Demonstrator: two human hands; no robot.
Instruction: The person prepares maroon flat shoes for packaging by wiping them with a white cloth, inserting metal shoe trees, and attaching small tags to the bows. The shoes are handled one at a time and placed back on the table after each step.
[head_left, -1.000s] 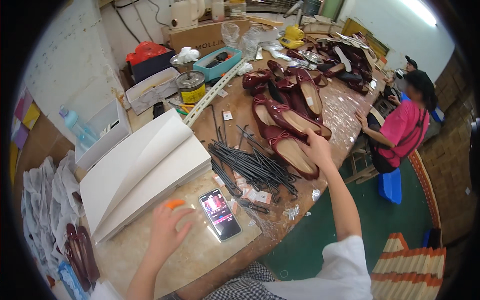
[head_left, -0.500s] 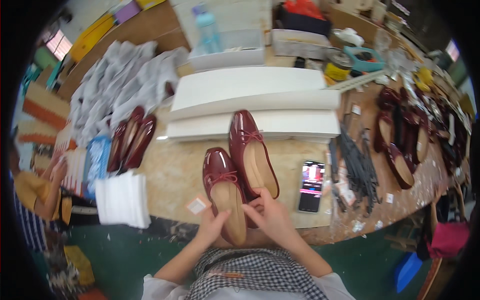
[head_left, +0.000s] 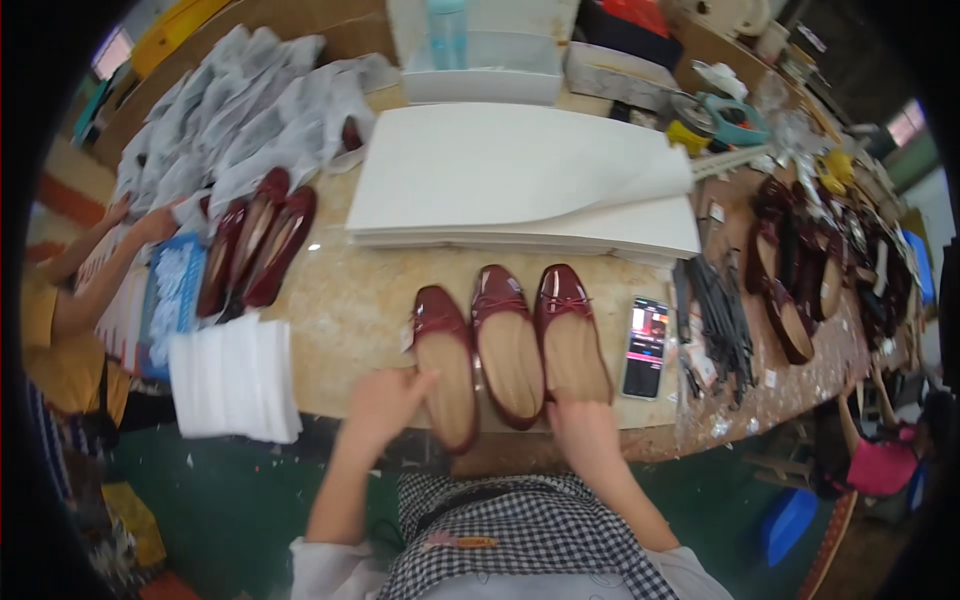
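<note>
Three glossy dark red ballet flats lie side by side in front of me, toes pointing away and beige insoles up. My left hand [head_left: 388, 408] grips the side of the left flat [head_left: 440, 318], its thumb over the edge. Closed on the heel of the right flat [head_left: 563, 292] is my right hand [head_left: 586, 432]; some of its fingers are hidden. Between them the middle flat [head_left: 497, 292] rests untouched. Small bows show on the flats. A stack of white paper sheets [head_left: 500, 170] lies just beyond the toes.
To the right are a phone [head_left: 646, 348], dark straps [head_left: 718, 325] and more red shoes [head_left: 785, 320]. At left lie folded white cloths [head_left: 235, 380], several red flats [head_left: 262, 235], a blue basket [head_left: 170, 300] and grey wrapped bundles [head_left: 230, 130]. A co-worker's arm [head_left: 110, 255] reaches in there.
A third flat now lies in the row; before, I held two close together. My hands have moved apart to the outer flats. The co-worker's hands have moved up toward the grey bundles.
</note>
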